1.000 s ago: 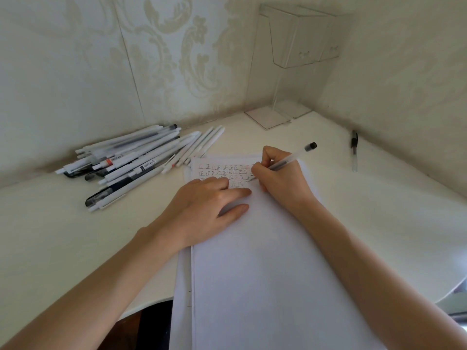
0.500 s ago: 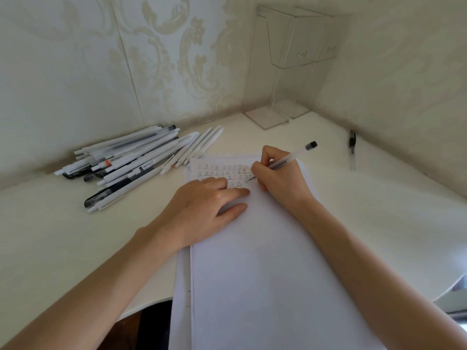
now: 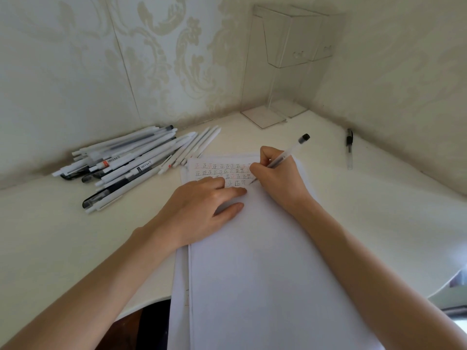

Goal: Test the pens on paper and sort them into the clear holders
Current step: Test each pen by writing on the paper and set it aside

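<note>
1. Hardly anything has shifted since the earlier frame: the right hand has only worked its pen a little further through the third row of test marks, and the left hand stays where it was.
2. Far left, the pile of pens (image 3: 126, 168) lies loose on the surface (image 3: 50, 236) near the wall, mostly white barrels with a few dark ones. They look untested, so I judge the task far from finished.
3. The left hand (image 3: 202, 205) lies flat on the sheet of paper (image 3: 252, 274), fingers straight and pressing it down, gripping nothing. Its fingertips sit just below the rows of marks (image 3: 222, 171).
4. The right hand (image 3: 278, 180) is closed in a writing grip around the clear gel pen (image 3: 285, 154), tip on the paper at the end of the third row and black end pointing up and right.
5. The clear holders (image 3: 290, 59) stand in the back corner, well apart from the paper, and appear to hold no pens.
6. A lone pen (image 3: 349, 150) with a black clip lies near the right wall, outside any holder.
7. Risks, as I judge them:
   - The left fingertips could smear fresh ink, being so close to the newest marks.
   - If the left hand lifts, the stacked sheets could slide under the pen.
   - The loose pile could roll if nudged, mixing tested pens with untested ones.
</note>
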A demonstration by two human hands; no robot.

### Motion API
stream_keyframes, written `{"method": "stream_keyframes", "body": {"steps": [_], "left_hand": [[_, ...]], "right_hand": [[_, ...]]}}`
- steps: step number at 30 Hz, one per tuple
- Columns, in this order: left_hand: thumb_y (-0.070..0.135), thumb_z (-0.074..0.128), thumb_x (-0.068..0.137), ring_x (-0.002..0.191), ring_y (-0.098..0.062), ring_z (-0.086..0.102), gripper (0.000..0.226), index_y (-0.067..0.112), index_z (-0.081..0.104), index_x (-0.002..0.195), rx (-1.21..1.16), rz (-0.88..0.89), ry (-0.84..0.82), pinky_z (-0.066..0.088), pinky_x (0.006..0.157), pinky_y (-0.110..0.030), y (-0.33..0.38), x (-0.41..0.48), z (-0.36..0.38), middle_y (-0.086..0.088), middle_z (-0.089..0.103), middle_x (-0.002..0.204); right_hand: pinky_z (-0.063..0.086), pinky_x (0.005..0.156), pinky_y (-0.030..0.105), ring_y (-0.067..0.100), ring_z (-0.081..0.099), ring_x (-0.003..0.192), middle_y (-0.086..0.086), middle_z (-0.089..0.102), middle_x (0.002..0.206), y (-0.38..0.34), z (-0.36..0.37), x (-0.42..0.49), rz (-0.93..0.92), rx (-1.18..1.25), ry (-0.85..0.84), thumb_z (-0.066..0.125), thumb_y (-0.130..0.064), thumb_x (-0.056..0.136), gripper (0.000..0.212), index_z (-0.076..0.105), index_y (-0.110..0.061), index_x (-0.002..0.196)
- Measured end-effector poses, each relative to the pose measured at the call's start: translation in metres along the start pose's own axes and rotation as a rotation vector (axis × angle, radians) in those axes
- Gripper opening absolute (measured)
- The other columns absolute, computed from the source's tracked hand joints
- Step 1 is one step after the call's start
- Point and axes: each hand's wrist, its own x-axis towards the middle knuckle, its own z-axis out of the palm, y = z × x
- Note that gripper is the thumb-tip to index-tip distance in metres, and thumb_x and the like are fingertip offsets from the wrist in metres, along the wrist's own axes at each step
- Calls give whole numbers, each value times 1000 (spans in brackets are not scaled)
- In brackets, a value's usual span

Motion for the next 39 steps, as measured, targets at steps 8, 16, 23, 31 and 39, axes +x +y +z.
{"method": "stream_keyframes", "body": {"steps": [8, 16, 23, 31, 39], "left_hand": [[5, 41, 91, 81, -13, 45, 30, 11, 35, 120, -335, -193, 57, 33, 69, -21, -2, 0, 0, 0, 48, 89], [13, 58, 90, 84, -8, 62, 26, 3, 56, 114, -388, -213, 277, 38, 74, -2, -6, 4, -2, -5, 69, 103], [41, 56, 82, 69, -10, 62, 37, 8, 71, 89, -270, -130, 322, 45, 64, -28, -10, 2, -7, 1, 72, 79], [43, 48, 86, 61, -6, 52, 39, 7, 62, 79, -311, -44, 265, 43, 59, -32, -8, 1, -5, 7, 59, 66], [39, 41, 90, 63, -14, 51, 42, 2, 58, 81, -255, 25, 274, 38, 54, -29, -3, -3, -1, -4, 62, 66]], "right_hand": [[26, 42, 21, 13, 31, 42, 0, 42, 41, 1, -5, 4, 23, 235, 41, 64, -24, 88, 38, 38, -17, 61], [35, 45, 24, 18, 49, 47, 7, 53, 51, -7, -6, 2, -5, 686, -222, 57, -31, 89, 33, 51, -5, 71], [30, 47, 23, 20, 39, 45, 1, 50, 45, -12, -5, -2, -62, 587, -190, 58, -22, 85, 32, 40, -13, 61], [28, 46, 19, 12, 34, 41, 1, 45, 42, -13, 1, -7, -100, 478, -211, 63, -18, 85, 36, 39, -12, 58], [30, 48, 20, 12, 36, 42, -3, 46, 40, -15, 8, -14, -143, 483, -206, 59, -8, 87, 39, 39, -14, 55]]}}
